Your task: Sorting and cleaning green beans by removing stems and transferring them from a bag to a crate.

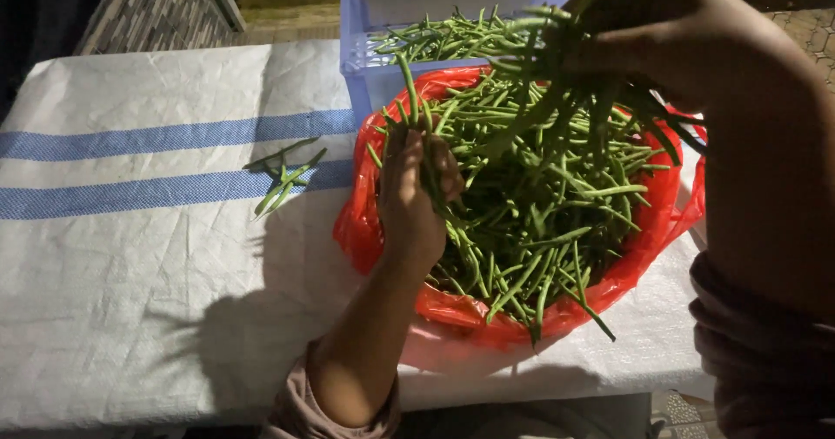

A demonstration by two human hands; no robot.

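We see the left hand (409, 197) resting at the left edge of a heap of green beans (539, 204), its fingers pinched around a few long pods that stand up between them. The right hand (648, 34) hovers above the far side of the heap, its fingers closed on a loose bunch of pods that dangle down toward the pile. The beans lie in an open red plastic bag (365, 230), spread wide on a white woven sack cloth (130, 291) with two blue stripes (156, 134) running across it. Just behind the bag stands a pale lilac plastic crate (357, 47), with more beans inside it. A few stray pods (283, 178) lie on the cloth, left of the bag and apart from it.
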